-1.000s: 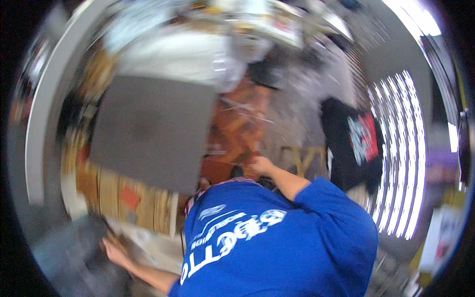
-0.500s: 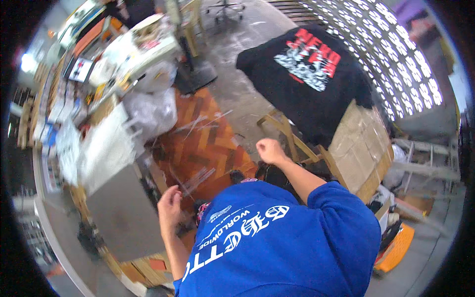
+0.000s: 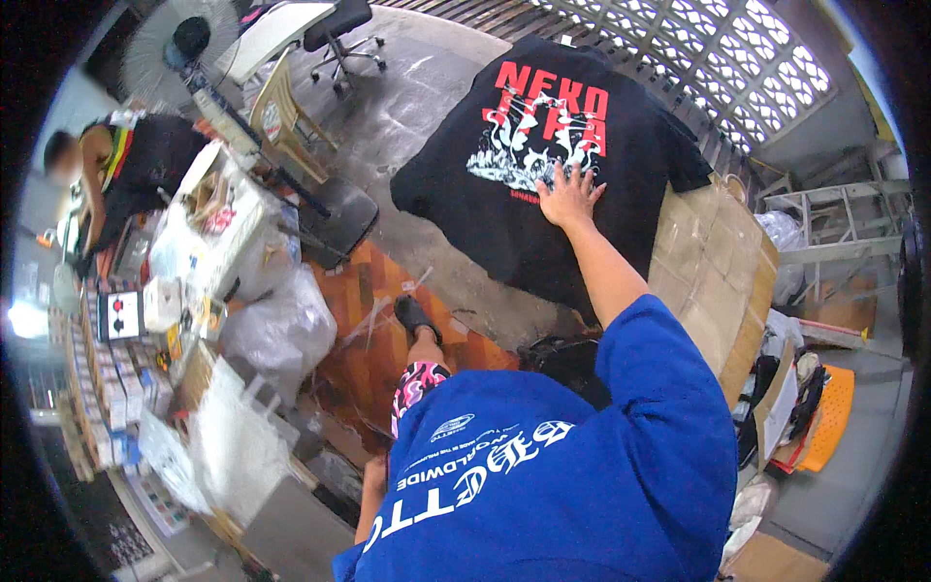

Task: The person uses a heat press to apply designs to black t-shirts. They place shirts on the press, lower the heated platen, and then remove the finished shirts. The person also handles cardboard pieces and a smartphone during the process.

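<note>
A black T-shirt (image 3: 543,155) with a red and white print lies spread over a cardboard-topped table (image 3: 718,262). My right hand (image 3: 568,194) rests flat on the print with its fingers spread and holds nothing. My left forearm (image 3: 372,495) hangs low beside my blue shirt. Its hand is too hidden to tell open from closed. My leg in patterned shorts and a black shoe (image 3: 415,316) stand on an orange mat (image 3: 373,339).
Another person (image 3: 126,160) in a dark top works at the far left by stacked boxes (image 3: 208,218). Clear plastic bags (image 3: 281,330) lie near them. A fan (image 3: 170,44), an office chair (image 3: 335,24) and a beige plastic chair (image 3: 281,112) stand at the back. Clutter sits at the right (image 3: 795,407).
The view swung toward the black T-shirt. My right hand reached forward onto its print, and my left hand dropped from in front of me to my side.
</note>
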Available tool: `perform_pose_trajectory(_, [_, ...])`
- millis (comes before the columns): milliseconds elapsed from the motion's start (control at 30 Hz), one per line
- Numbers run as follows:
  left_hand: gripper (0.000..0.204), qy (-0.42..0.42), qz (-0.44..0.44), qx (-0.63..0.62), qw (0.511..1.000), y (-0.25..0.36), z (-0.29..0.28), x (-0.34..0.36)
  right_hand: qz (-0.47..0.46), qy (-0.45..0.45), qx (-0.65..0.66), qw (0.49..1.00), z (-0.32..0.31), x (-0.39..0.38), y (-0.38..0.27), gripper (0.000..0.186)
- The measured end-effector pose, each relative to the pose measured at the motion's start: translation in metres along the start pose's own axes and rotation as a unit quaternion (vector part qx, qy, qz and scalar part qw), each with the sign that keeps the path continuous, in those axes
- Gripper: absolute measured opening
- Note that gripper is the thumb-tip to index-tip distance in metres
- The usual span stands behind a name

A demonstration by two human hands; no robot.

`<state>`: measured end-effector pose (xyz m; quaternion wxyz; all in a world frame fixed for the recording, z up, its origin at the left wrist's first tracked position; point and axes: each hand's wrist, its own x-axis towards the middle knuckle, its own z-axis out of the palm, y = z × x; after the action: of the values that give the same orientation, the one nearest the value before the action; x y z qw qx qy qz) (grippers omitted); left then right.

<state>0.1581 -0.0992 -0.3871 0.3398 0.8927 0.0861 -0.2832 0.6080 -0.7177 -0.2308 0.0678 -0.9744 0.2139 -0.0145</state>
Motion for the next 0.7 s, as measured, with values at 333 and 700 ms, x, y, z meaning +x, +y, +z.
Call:
perform_pose_trajectory(333, [0.030,-0.229,-0.174,-0.014,0.958,0.041,-0.254,0.243,0.282,0.014,0.052,0.958,-0.011,0.191,-0.053,0.077])
perform_pose_trajectory(700, [0.043,-0.214,0.101,-0.037,0.971,0.463,-0.481,0.596,0.220,0.223,-0.121,0.942,0.026,0.203,-0.049,0.061])
